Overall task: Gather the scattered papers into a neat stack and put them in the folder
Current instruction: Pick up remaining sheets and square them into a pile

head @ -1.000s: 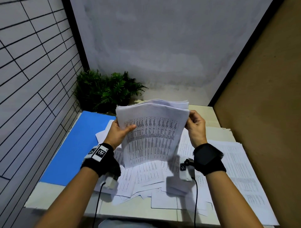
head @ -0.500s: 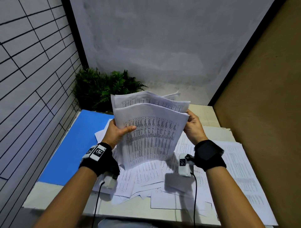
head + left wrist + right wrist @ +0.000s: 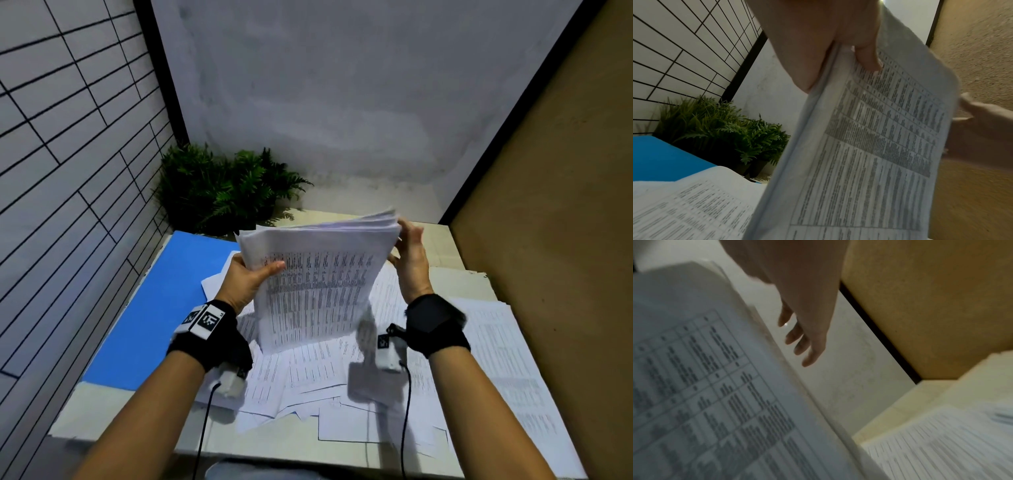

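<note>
Stack: I am holding a thick sheaf of printed sheets (image 3: 318, 284) upright above the table (image 3: 137, 418), its bottom edge meeting the loose papers (image 3: 308, 373) lying scattered there; each sheet is showing dense columns of small dark text.
Folder: blue folder (image 3: 150, 315) is lying flat at my left, partly under the scattered sheets, a green potted plant (image 3: 222, 188) standing just beyond it.
Change: half a second ago the top edges were fanning apart into separate layers; now they are sitting closer together, leaning toward my right.
Left hand: my left hand (image 3: 245, 284) is gripping the stack's left edge, thumb across the printed front, fingers (image 3: 803, 48) behind.
Right hand: my right hand (image 3: 411, 263) is no longer clutching the sheets; its fingers (image 3: 797, 339) are stretching out straight beside the stack's right edge.
</note>
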Demonstrator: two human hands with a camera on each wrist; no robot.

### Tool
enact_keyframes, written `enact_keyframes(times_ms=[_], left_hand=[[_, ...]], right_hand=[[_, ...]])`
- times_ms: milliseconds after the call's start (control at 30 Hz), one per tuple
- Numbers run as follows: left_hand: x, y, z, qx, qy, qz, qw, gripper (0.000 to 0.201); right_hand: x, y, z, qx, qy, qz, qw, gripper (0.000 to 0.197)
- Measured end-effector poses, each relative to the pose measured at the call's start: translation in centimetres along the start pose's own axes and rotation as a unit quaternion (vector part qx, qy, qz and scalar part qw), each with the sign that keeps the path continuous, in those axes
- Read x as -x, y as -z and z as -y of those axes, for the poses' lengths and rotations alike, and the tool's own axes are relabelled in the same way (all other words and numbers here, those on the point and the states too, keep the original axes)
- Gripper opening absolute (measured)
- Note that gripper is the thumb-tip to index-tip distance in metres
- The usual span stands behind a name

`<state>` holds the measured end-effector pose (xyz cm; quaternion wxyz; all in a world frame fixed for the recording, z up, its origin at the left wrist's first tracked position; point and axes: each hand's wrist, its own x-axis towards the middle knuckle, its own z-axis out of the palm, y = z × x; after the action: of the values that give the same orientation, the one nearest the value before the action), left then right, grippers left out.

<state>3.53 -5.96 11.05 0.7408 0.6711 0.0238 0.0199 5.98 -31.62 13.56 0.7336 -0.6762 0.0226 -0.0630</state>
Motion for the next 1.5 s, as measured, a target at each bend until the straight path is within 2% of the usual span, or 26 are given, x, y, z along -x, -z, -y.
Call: enact_keyframes(times_ms=[33, 67, 100, 167, 233, 300, 433, 533, 567, 633, 700, 800, 900, 967, 1033, 1067, 1133, 1167, 1200, 1267, 1367, 1433, 1500], left_hand=[[0.0, 0.1, 0.0, 0.003, -0.002, -0.003, 1.000, 0.076], [-0.1, 0.2, 0.1, 0.005, -0.005, -0.005, 1.000, 0.076], [-0.2, 0.2, 0.2, 0.005, -0.007, -0.005, 1.000, 0.077], [-0.3, 0.1, 0.3, 0.007, -0.011, -0.007, 1.000, 0.076], [-0.2, -0.1, 0.0, 0.021, -0.022, -0.009, 0.999, 0.075], [-0.1, -0.3, -0.8, 0.032, -0.046, -0.026, 0.998, 0.073], [0.2, -0.1, -1.9, 0.044, -0.087, -0.030, 0.995, 0.071], [0.5, 0.3, -1.2, 0.027, -0.081, -0.021, 0.996, 0.070], [0.5, 0.4, -0.9, 0.023, -0.067, -0.024, 0.997, 0.065], [0.4, 0.2, -0.7, 0.007, -0.046, -0.032, 0.998, 0.039], [0.4, 0.1, -1.0, -0.003, -0.052, -0.062, 0.997, 0.021], [0.6, 0.1, -1.5, 0.002, -0.093, -0.074, 0.993, 0.024], [0.9, -0.2, -1.4, 0.006, -0.094, -0.030, 0.995, 0.025], [0.8, -0.8, -0.9, 0.004, -0.067, -0.010, 0.998, 0.038], [0.6, -1.2, -0.8, -0.008, -0.050, -0.014, 0.999, 0.043], [0.6, -1.3, -0.9, -0.010, -0.051, -0.016, 0.998, 0.042], [0.6, -1.2, -1.0, -0.011, -0.061, -0.025, 0.998, 0.038], [0.7, -1.1, -1.2, -0.011, -0.070, -0.032, 0.997, 0.036], [0.7, -0.9, -1.3, -0.012, -0.078, -0.039, 0.996, 0.031], [0.8, -0.4, -1.5, -0.019, -0.090, -0.041, 0.995, 0.025], [0.6, -0.1, -0.9, -0.014, -0.063, -0.040, 0.997, 0.030], [0.5, -0.4, -0.7, -0.015, -0.039, -0.041, 0.998, 0.037], [0.6, -0.6, -1.0, -0.021, -0.041, -0.044, 0.998, 0.033]], right_hand=[[0.2, 0.1, -0.7, -0.009, -0.008, 0.014, 1.000, 0.094], [0.4, 0.1, -1.4, 0.002, -0.012, 0.036, 0.999, 0.103], [0.7, 0.0, -1.9, 0.022, -0.016, 0.057, 0.998, 0.099], [0.8, -0.5, -2.3, 0.054, -0.025, 0.076, 0.995, 0.062], [0.9, -0.9, -2.0, 0.072, -0.013, 0.046, 0.996, 0.027], [0.9, -1.0, -1.1, 0.063, 0.004, 0.032, 0.997, 0.017], [1.4, -0.4, -0.8, 0.012, 0.025, 0.045, 0.999, 0.030], [1.8, -0.2, -1.4, 0.025, -0.003, 0.051, 0.998, 0.028], [1.8, -0.2, -1.6, 0.031, -0.011, 0.049, 0.998, 0.024], [1.7, -0.2, -1.6, 0.044, -0.018, 0.036, 0.998, 0.020], [1.5, 0.0, -1.2, 0.045, -0.016, 0.027, 0.998, 0.021], [1.5, 0.8, -0.7, 0.016, 0.001, 0.032, 0.999, 0.027], [1.8, 0.9, -0.5, 0.019, 0.003, 0.067, 0.998, 0.031], [1.9, 0.4, -0.6, 0.033, -0.006, 0.082, 0.996, 0.026], [1.8, -0.2, -0.7, 0.033, -0.013, 0.079, 0.996, 0.012], [1.8, -0.4, -0.6, 0.024, -0.014, 0.079, 0.996, 0.015], [1.7, -0.3, -0.5, 0.008, -0.013, 0.073, 0.997, 0.049], [1.8, -0.2, -0.2, 0.002, -0.004, 0.065, 0.998, 0.053], [1.8, 0.0, 0.0, 0.004, 0.010, 0.056, 0.998, 0.043], [1.5, 0.2, 0.1, 0.015, 0.035, 0.039, 0.999, 0.004], [1.6, -0.2, -0.7, 0.104, 0.039, 0.028, 0.993, 0.029], [1.8, -0.9, -1.3, 0.139, 0.032, 0.034, 0.989, 0.028], [2.0, -1.5, -1.7, 0.133, 0.021, 0.032, 0.990, 0.023]])
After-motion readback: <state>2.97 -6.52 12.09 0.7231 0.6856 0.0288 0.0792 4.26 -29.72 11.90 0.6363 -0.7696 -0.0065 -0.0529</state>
